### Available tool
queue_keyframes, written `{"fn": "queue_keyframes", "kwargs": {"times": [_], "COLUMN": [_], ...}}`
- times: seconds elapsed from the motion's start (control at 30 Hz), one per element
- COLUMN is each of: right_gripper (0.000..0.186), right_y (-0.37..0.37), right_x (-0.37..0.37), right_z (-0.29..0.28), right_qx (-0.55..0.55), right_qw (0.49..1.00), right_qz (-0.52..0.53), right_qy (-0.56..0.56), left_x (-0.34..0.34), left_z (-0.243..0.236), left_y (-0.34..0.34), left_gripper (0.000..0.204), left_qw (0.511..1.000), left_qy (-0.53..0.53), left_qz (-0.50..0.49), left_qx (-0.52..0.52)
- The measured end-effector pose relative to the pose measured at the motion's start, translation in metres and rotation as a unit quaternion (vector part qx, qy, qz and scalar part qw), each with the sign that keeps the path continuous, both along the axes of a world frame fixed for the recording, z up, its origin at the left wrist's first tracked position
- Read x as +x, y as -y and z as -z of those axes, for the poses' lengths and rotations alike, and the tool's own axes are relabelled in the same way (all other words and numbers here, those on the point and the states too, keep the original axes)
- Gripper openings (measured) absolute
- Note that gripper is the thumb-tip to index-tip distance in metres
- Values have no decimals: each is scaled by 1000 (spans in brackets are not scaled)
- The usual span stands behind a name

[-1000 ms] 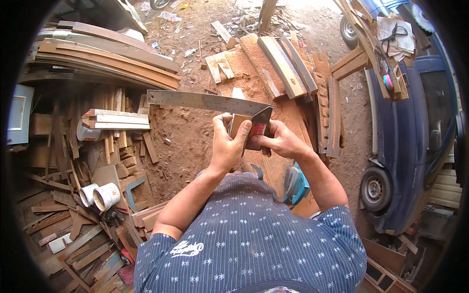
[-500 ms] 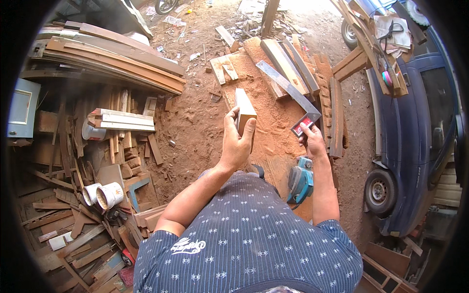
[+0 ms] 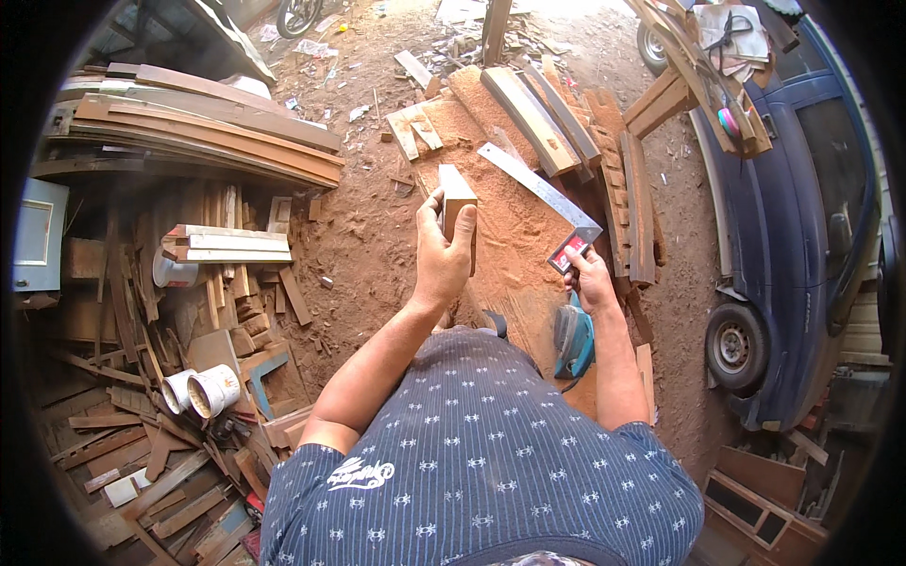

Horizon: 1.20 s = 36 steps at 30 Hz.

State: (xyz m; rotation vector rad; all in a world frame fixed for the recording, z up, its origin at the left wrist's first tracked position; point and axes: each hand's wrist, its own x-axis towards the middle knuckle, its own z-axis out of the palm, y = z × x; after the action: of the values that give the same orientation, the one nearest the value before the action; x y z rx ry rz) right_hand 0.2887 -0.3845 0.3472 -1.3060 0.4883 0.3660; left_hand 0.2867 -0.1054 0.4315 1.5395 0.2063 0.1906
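My left hand (image 3: 444,247) is closed round a short wooden block (image 3: 460,189), held up in front of me with its pale top showing. Out to the right, my right hand (image 3: 587,281) grips a metal try square (image 3: 528,189) by its dark handle with a red label; the long blade points away toward the upper left, apart from the block. Beneath both hands lies a sawdust-covered board (image 3: 510,274). A teal power planer (image 3: 578,344) rests on it below my right hand, partly hidden by the wrist.
Stacked timber (image 3: 198,123) and offcuts (image 3: 132,443) fill my left, with white buckets (image 3: 212,391). Loose planks (image 3: 538,123) lie ahead on the work surface. A wooden post (image 3: 495,33) stands beyond. A dark blue car (image 3: 793,245) and a cluttered wooden stand (image 3: 708,85) are at my right.
My hands have separated: the square came off the block and swung round rightward in my right hand, while my left hand kept the block. The square and block now sit slightly higher in view.
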Motion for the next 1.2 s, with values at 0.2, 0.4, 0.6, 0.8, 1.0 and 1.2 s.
{"fn": "queue_keyframes", "kwargs": {"times": [0.2, 0.4, 0.6, 0.8, 1.0, 1.2], "right_gripper": [18, 19, 17, 10, 13, 16], "right_y": [-3, -3, -4, 20, 45, 65], "right_x": [-5, -7, -15, -38, -56, -49], "right_z": [0, -1, -5, -24, -51, -72], "right_qx": [-7, -11, 3, 63, 88, 67], "right_qw": [1000, 1000, 1000, 994, 974, 963], "right_qz": [-12, -11, -8, -56, -146, -191], "right_qy": [1, -5, -10, -70, -146, -179], "left_x": [-2, -5, -29, -91, -116, -130], "left_z": [1, 2, 14, 41, 61, 76], "left_y": [0, 2, -5, -18, -27, -19], "left_gripper": [67, 66, 79, 84, 87, 90], "left_qw": [1000, 1000, 982, 976, 983, 980], "left_qy": [1, 4, 41, 34, 23, 17], "left_qz": [-4, 1, 25, 60, 39, 10], "left_qx": [16, -4, 182, 205, 177, 196]}}
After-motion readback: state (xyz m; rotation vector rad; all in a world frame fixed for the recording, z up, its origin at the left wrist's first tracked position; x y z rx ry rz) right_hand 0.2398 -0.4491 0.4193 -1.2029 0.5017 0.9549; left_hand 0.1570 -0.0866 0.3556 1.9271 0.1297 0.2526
